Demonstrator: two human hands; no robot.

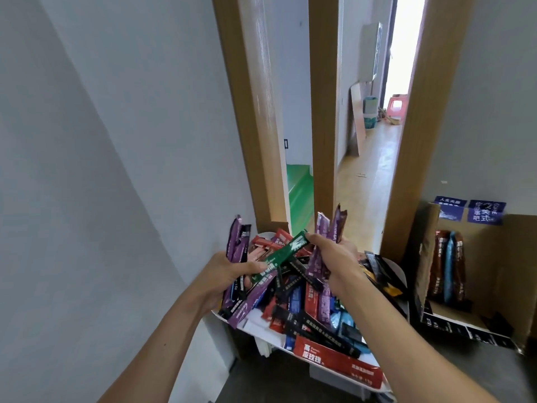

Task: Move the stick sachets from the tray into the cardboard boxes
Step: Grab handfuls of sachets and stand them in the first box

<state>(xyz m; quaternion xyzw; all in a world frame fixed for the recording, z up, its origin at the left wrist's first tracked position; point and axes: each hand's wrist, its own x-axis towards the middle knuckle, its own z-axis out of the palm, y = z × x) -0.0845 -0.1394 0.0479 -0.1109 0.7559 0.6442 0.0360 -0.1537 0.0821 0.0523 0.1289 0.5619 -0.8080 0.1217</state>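
The left hand (229, 274) grips a bundle of purple foil stick sachets (236, 239) upright above the left edge of the white plastic tray (257, 317). Its thumb also pins the lower end of a dark green stick sachet (286, 253). The right hand (334, 257) clutches a second purple bundle (331, 225) and pinches the green one's upper end. A mixed pile of loose sachets (305, 303) covers the tray. An open brown cardboard box (494, 274) stands just beside the tray's right edge, with a few sticks upright inside. The sachets look light, thin, glossy and probably slippery. Gripping each bundle mid-length should stop sticks sliding out.
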